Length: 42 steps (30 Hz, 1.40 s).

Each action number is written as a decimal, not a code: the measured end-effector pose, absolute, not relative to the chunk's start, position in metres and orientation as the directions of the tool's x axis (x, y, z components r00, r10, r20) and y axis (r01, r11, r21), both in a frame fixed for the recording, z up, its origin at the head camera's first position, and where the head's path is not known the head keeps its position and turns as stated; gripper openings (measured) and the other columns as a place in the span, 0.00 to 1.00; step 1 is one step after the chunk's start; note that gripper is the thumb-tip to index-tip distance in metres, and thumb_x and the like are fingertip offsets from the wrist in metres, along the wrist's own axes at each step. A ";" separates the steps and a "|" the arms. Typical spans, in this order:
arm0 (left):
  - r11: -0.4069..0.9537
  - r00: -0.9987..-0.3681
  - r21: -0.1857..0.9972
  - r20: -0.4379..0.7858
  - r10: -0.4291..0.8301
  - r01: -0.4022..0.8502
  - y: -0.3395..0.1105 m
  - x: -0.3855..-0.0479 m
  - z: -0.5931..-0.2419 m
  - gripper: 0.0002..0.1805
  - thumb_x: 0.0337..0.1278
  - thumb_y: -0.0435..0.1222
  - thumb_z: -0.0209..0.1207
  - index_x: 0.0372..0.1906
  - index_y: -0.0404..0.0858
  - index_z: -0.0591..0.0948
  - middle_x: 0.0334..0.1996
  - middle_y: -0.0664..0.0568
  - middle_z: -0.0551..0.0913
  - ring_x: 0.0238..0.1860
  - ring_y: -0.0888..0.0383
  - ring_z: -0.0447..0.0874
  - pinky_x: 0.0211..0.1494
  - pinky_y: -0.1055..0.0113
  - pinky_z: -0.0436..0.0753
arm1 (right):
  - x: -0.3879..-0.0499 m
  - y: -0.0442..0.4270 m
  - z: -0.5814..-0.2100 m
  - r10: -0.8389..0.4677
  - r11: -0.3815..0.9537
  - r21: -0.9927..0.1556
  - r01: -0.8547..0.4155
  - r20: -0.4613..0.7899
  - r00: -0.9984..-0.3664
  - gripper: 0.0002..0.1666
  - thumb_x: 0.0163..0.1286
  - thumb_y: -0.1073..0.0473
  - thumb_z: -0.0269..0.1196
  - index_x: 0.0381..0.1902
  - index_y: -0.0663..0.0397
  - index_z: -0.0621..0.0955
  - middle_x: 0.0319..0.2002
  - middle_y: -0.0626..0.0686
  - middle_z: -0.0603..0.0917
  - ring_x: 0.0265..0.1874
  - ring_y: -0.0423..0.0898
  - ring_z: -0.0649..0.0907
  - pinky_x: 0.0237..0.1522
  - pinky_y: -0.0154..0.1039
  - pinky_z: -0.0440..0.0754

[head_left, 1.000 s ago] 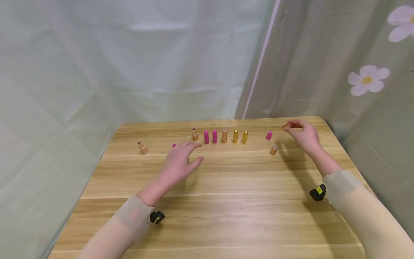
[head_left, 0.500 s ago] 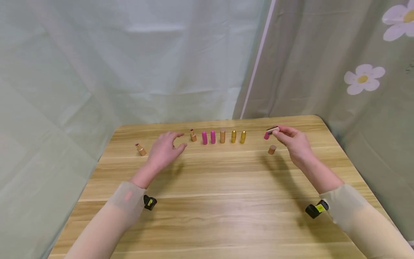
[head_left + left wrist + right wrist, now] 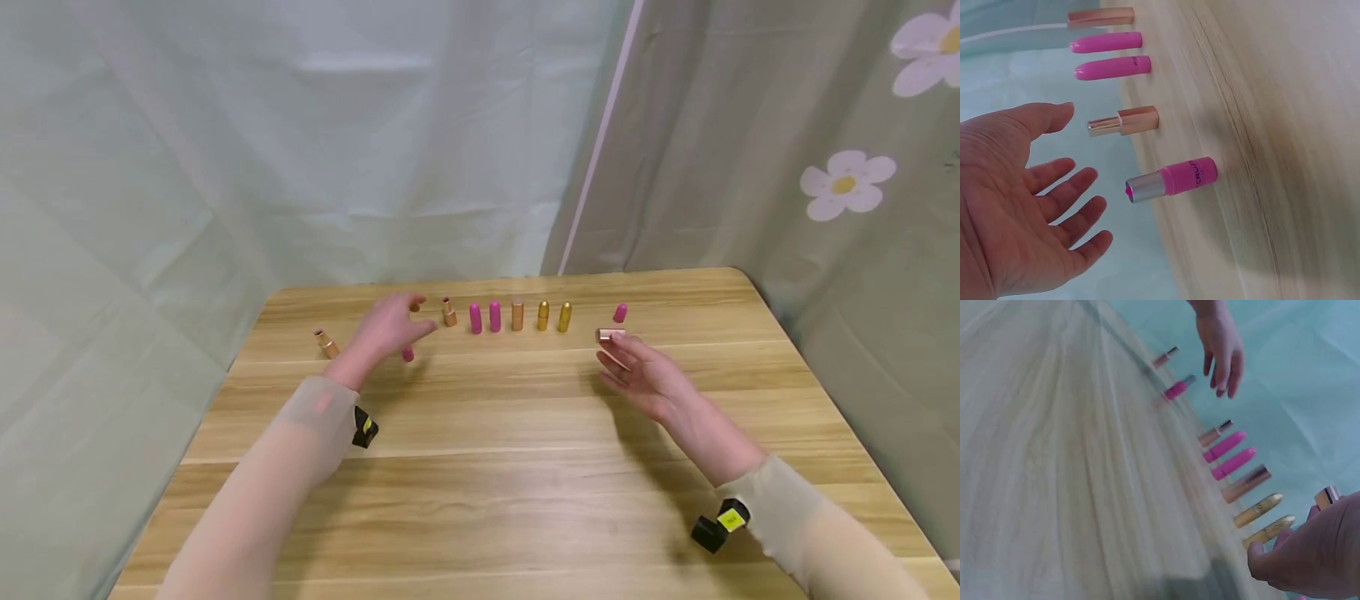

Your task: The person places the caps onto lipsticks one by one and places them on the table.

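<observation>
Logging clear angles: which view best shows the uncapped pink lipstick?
Left wrist: the uncapped pink lipstick appears large and unobstructed, lettering included. The head view shows only its pink base, beside the left hand; the right wrist view shows it small and blurred.

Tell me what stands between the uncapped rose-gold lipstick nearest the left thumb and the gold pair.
Head view, left to right: a capped pink lipstick, a second pink lipstick and a capped rose-gold lipstick, all upright. The right wrist view agrees.

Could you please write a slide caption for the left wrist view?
Left hand near an uncapped pink lipstick, four more tubes standing on the wooden table.
</observation>
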<state>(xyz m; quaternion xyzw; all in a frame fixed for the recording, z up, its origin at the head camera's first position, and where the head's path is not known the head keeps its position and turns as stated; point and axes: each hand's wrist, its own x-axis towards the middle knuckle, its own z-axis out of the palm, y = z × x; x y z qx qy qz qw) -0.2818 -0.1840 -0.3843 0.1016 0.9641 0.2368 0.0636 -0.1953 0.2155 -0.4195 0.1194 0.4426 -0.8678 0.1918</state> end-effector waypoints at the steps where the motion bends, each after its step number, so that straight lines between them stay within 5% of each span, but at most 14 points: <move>1: 0.867 -0.970 0.477 -0.103 0.222 0.148 -0.182 -0.284 -0.384 0.37 0.68 0.49 0.61 0.74 0.34 0.68 0.68 0.37 0.73 0.62 0.38 0.77 0.68 0.43 0.71 | -0.194 0.215 -0.421 -0.222 -0.541 -0.713 0.446 -0.390 -0.894 0.15 0.82 0.56 0.55 0.37 0.43 0.87 0.44 0.41 0.88 0.55 0.44 0.77 0.78 0.52 0.48; 6: 0.869 -0.956 0.491 -0.225 0.188 0.056 -0.174 -0.296 -0.386 0.40 0.68 0.49 0.60 0.76 0.32 0.63 0.65 0.36 0.75 0.38 0.41 0.88 0.58 0.48 0.80 | -0.193 0.211 -0.427 -0.191 -0.531 -0.719 0.449 -0.414 -0.890 0.15 0.81 0.57 0.57 0.36 0.43 0.87 0.42 0.42 0.88 0.55 0.45 0.76 0.77 0.50 0.51; 13: 0.882 -0.949 0.470 -0.287 0.133 -0.019 -0.166 -0.313 -0.389 0.38 0.62 0.50 0.66 0.68 0.31 0.71 0.65 0.36 0.75 0.63 0.37 0.74 0.66 0.43 0.73 | -0.192 0.205 -0.433 -0.172 -0.514 -0.739 0.436 -0.409 -0.896 0.13 0.80 0.58 0.58 0.36 0.43 0.87 0.42 0.43 0.88 0.62 0.48 0.73 0.77 0.50 0.54; 21: 0.898 -0.948 0.438 -0.299 0.110 -0.034 -0.158 -0.319 -0.397 0.14 0.62 0.45 0.65 0.41 0.38 0.81 0.45 0.45 0.80 0.44 0.47 0.76 0.54 0.51 0.77 | -0.188 0.200 -0.437 -0.157 -0.523 -0.742 0.419 -0.399 -0.903 0.11 0.79 0.58 0.59 0.37 0.43 0.87 0.44 0.45 0.87 0.60 0.49 0.74 0.76 0.50 0.57; 33: 0.925 -0.959 0.369 -0.282 0.018 -0.091 -0.164 -0.322 -0.408 0.12 0.64 0.44 0.64 0.44 0.39 0.84 0.42 0.47 0.81 0.39 0.51 0.75 0.42 0.59 0.75 | -0.189 0.191 -0.436 -0.156 -0.531 -0.732 0.427 -0.411 -0.898 0.12 0.79 0.59 0.58 0.36 0.44 0.87 0.43 0.46 0.87 0.63 0.50 0.73 0.76 0.50 0.58; 42: 0.923 -0.978 0.384 -0.200 0.061 -0.021 -0.170 -0.323 -0.389 0.12 0.60 0.42 0.61 0.27 0.40 0.75 0.25 0.52 0.73 0.27 0.55 0.68 0.30 0.62 0.69 | -0.191 0.188 -0.435 -0.178 -0.490 -0.762 0.422 -0.386 -0.905 0.14 0.79 0.59 0.58 0.35 0.43 0.87 0.42 0.45 0.86 0.56 0.47 0.76 0.76 0.50 0.58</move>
